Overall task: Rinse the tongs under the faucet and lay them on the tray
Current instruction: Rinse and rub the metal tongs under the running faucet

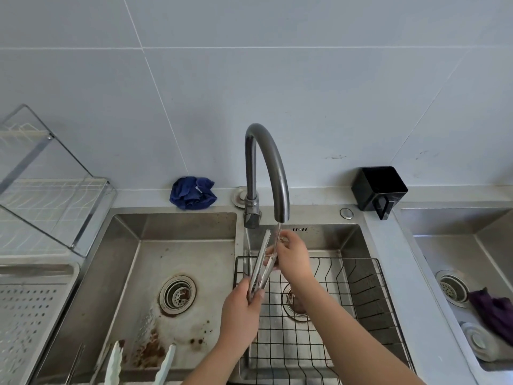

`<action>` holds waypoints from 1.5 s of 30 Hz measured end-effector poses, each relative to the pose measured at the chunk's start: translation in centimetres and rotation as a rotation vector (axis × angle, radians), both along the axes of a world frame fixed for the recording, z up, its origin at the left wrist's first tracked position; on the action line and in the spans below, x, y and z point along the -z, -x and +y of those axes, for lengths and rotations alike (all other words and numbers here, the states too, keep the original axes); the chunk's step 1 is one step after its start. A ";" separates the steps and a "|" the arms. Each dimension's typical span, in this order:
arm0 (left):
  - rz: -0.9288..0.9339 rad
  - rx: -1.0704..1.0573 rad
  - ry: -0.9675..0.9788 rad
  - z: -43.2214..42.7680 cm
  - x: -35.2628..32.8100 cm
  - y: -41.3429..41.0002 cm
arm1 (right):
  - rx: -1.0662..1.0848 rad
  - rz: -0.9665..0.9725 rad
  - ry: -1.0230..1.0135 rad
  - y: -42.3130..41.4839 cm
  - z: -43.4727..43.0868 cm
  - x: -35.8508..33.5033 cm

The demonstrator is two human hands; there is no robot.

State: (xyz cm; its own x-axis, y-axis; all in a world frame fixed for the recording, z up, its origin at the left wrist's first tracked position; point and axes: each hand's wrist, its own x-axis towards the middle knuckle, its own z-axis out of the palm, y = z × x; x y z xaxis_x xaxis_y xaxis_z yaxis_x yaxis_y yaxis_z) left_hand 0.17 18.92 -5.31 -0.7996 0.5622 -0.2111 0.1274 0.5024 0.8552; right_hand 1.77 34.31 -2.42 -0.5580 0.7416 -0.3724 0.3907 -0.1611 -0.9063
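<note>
The left hand [244, 301] grips the hinged end of the metal tongs [261, 262], which slant upward over the wire rack [361, 287] in the right basin, their tips just under the faucet [266, 162] spout where a thin stream of water [279, 229] falls. The right hand [294, 257] pinches one tong arm near its tip, fingers curled round it. The perforated tray [27, 315] lies well apart on the desk at far left; a blue cloth [193, 193] and a black box [379, 190] sit by the wall.
</note>
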 end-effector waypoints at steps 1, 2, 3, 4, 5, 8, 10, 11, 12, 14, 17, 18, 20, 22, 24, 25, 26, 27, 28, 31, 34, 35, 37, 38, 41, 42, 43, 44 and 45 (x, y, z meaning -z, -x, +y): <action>-0.067 -0.024 -0.018 0.0 0.1 0.2 | -0.019 0.021 0.001 -0.1 0.1 -0.1; -0.117 -0.043 -0.036 0.1 0.1 0.3 | -0.021 0.034 -0.008 -0.2 0.2 -0.4; -0.144 -0.054 -0.048 0.2 0.1 0.4 | -0.007 0.039 -0.023 -0.2 0.3 -0.6; -0.144 -0.058 -0.053 0.3 0.1 0.4 | 0.020 0.039 -0.037 -0.1 0.4 -0.8; -0.115 -0.058 -0.051 0.5 0.0 0.5 | 0.054 0.043 -0.046 0.0 0.4 -0.8; 0.003 -0.064 -0.021 0.7 -0.3 0.6 | 0.111 0.098 0.054 0.0 0.2 -1.1; -0.052 -0.082 -0.054 0.7 -0.4 0.8 | 0.046 0.206 0.193 -0.2 -0.3 -1.3; -0.115 -0.095 -0.091 0.6 -0.4 0.9 | 0.013 0.247 0.245 -0.4 -0.5 -1.2; -0.187 -0.115 -0.131 0.5 -0.4 1.0 | -0.015 0.270 0.277 -0.5 -0.6 -1.1; -0.337 -0.162 -0.209 0.5 -0.4 1.0 | -0.032 0.271 0.265 -0.8 -0.6 -1.3; -0.429 -0.166 -0.249 0.5 -0.2 0.9 | -0.050 0.197 0.199 -0.8 -0.5 -1.6; -0.445 -0.158 -0.256 0.5 -0.1 0.8 | -0.085 0.175 0.155 -0.8 -0.5 -1.7; -0.483 -0.160 -0.276 0.3 0.1 0.8 | -0.172 0.158 0.068 -1.0 -0.7 -1.8; -0.492 -0.146 -0.309 0.2 0.1 0.8 | -0.217 0.166 0.006 -1.2 -0.9 -1.9; -0.471 -0.091 -0.344 0.3 -0.1 0.7 | -0.205 0.180 -0.054 -1.4 -1.1 -1.9; -0.457 -0.067 -0.349 0.5 -0.4 0.6 | -0.183 0.180 -0.073 -1.4 -1.4 -2.1; -0.446 -0.054 -0.351 0.7 -0.7 0.5 | -0.162 0.180 -0.081 -1.5 -1.6 -2.1; -0.441 -0.047 -0.353 0.9 -0.9 0.4 | -0.142 0.191 -0.067 -1.6 -1.7 -2.1; -0.435 -0.042 -0.356 1.0 -1.0 0.3 | -0.127 0.216 -0.040 -1.6 -1.9 -2.1; -0.425 -0.033 -0.342 1.1 -1.1 0.6 | -0.134 0.235 -0.037 -2.0 -1.8 -1.8; -0.408 -0.030 -0.308 0.7 -0.8 0.9 | -0.157 0.260 -0.044 -2.4 -1.6 -1.7; -0.408 -0.036 -0.302 0.7 -0.7 0.9 | -0.161 0.265 -0.052 -2.4 -1.6 -1.8; -0.429 -0.051 -0.319 0.6 -0.6 0.9 | -0.157 0.264 -0.058 -2.3 -1.6 -2.1; -0.453 -0.064 -0.338 0.7 -0.7 1.0 | -0.155 0.264 -0.051 -2.2 -1.6 -2.2; -0.580 -0.121 -0.398 1.6 -1.4 1.6 | -0.185 0.273 0.056 -2.0 -1.1 -2.5; -0.626 -0.124 -0.403 2.1 -1.7 1.9 | -0.209 0.274 0.103 -2.2 -1.0 -2.7; -0.662 -0.108 -0.395 2.6 -2.1 2.2 | -0.241 0.265 0.136 -2.4 -1.0 -2.8; -0.693 -0.083 -0.372 3.3 -2.4 2.4 | -0.277 0.244 0.157 -2.6 -1.0 -2.9; -0.714 -0.048 -0.337 4.0 -2.6 2.5 | -0.303 0.228 0.181 -2.9 -1.0 -3.0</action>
